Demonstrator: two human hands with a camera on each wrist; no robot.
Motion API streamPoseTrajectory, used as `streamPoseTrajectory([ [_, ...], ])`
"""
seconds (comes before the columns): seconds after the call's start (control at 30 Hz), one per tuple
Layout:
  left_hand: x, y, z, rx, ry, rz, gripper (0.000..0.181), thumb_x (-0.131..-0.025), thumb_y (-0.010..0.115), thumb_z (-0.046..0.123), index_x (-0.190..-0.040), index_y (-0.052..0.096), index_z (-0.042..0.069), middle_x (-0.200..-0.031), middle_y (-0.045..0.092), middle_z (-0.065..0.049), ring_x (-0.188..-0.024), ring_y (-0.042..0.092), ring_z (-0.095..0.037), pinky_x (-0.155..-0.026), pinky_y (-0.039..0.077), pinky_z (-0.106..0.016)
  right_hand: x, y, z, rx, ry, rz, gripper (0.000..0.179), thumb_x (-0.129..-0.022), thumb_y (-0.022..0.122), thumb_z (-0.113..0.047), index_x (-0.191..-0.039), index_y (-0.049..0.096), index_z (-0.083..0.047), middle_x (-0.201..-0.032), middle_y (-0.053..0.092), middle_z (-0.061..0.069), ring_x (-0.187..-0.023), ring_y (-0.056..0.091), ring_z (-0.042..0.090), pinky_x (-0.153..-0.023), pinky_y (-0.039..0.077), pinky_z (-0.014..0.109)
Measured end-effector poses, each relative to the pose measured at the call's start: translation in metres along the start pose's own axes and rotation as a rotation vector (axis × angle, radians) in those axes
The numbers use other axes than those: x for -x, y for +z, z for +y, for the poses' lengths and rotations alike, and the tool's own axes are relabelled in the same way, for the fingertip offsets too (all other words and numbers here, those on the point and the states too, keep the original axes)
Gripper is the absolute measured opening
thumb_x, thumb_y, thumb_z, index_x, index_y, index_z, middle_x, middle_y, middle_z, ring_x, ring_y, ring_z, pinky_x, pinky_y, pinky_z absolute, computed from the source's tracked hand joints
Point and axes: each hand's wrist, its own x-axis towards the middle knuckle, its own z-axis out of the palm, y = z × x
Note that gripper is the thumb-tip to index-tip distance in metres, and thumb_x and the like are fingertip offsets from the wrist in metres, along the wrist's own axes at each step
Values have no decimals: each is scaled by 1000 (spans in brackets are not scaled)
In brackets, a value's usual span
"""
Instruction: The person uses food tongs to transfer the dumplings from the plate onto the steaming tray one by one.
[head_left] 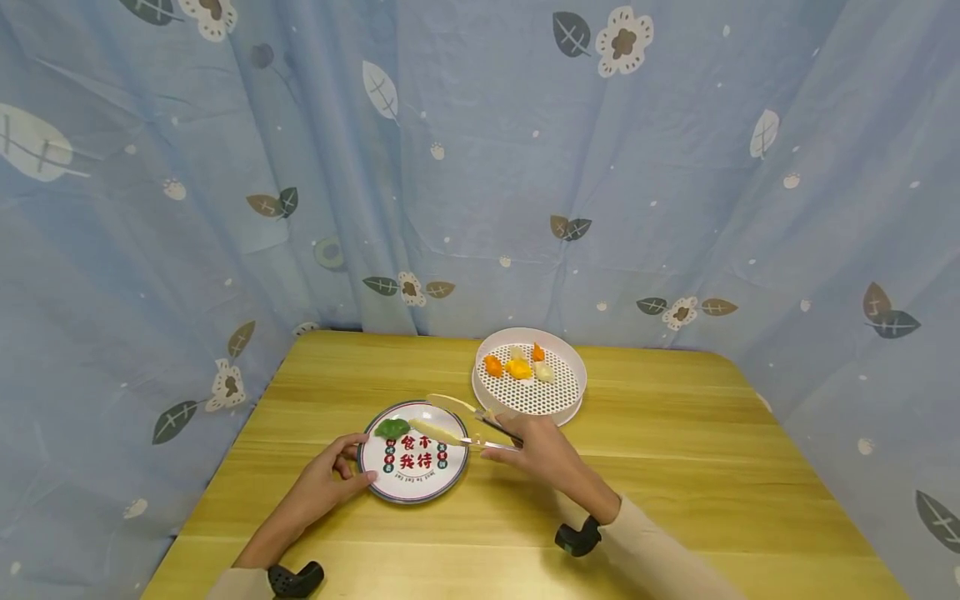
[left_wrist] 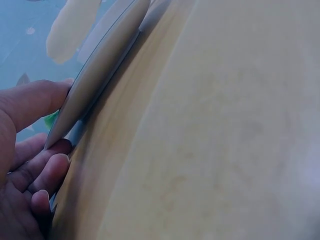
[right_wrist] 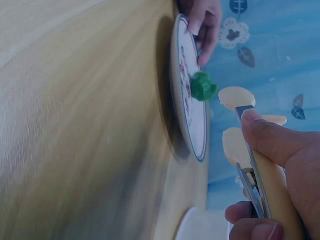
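Note:
A white plate (head_left: 442,477) with a dark rim and red lettering lies on the table. My left hand (head_left: 322,479) grips its left edge, thumb at the rim and fingers partly beneath, as the left wrist view shows (left_wrist: 35,125). On the plate's upper left sits a small green dumpling (head_left: 392,428), crinkled in the right wrist view (right_wrist: 202,86). My right hand (head_left: 543,454) holds tongs (head_left: 438,432) with cream-coloured tips and metal arms. The tips stand apart, one over the plate near the dumpling, with nothing between them.
Behind the plate, to the right, stands a round pale steamer basket (head_left: 576,367) with a perforated base. Several orange, yellow and whitish dumplings (head_left: 518,368) lie in it. A blue patterned curtain (head_left: 480,167) hangs round the wooden table (head_left: 660,450).

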Motion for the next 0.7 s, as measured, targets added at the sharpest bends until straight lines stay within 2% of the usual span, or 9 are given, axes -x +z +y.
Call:
streamPoseTrajectory([
  [0.07, 0, 0, 0, 0, -8, 2, 66, -86, 86, 27, -142, 56, 12, -112, 59, -9, -84, 50, -21, -71, 42, -28, -1, 4, -1, 3, -15, -7, 49, -84, 83, -49, -115, 77, -11, -68, 55, -2, -62, 38, 6, -57, 33, 25],
  [0.17, -1, 0, 1, -7, -24, 8, 65, -85, 87, 26, -142, 56, 13, -112, 59, -9, -85, 50, -21, -70, 42, -28, -3, 9, -3, 18, -41, -8, 59, -83, 83, -51, -124, 76, -9, -77, 68, 3, -65, 42, 8, -60, 36, 25],
  [0.27, -2, 0, 2, -11, -36, 12, 65, -85, 87, 24, -141, 57, 13, -112, 60, -9, -85, 51, -21, -69, 42, -28, -6, 14, -4, 24, -66, -23, 54, -84, 82, -52, -118, 77, -11, -80, 70, 3, -68, 45, 9, -62, 38, 25],
  [0.37, -2, -1, 3, -4, -38, 9, 65, -85, 87, 23, -142, 56, 11, -112, 61, -9, -84, 51, -22, -68, 42, -29, -8, 18, -5, 28, -85, -47, 46, -86, 79, -54, -107, 74, -13, -76, 65, 2, -68, 45, 9, -61, 37, 25],
  [0.57, -3, -2, 5, 38, -52, -6, 67, -84, 88, 19, -142, 56, 9, -113, 62, -11, -82, 51, -23, -66, 43, -30, -13, 26, -9, 21, -62, -81, 58, -88, 75, -58, -124, 74, -13, -88, 70, 3, -68, 47, 9, -61, 40, 24],
  [0.7, -3, -3, 6, 62, -51, -20, 68, -84, 88, 18, -143, 55, 8, -114, 62, -13, -81, 51, -24, -64, 44, -30, -15, 32, -10, 14, -46, -93, 63, -88, 74, -58, -129, 73, -10, -102, 76, 3, -73, 53, 6, -66, 45, 23],
])
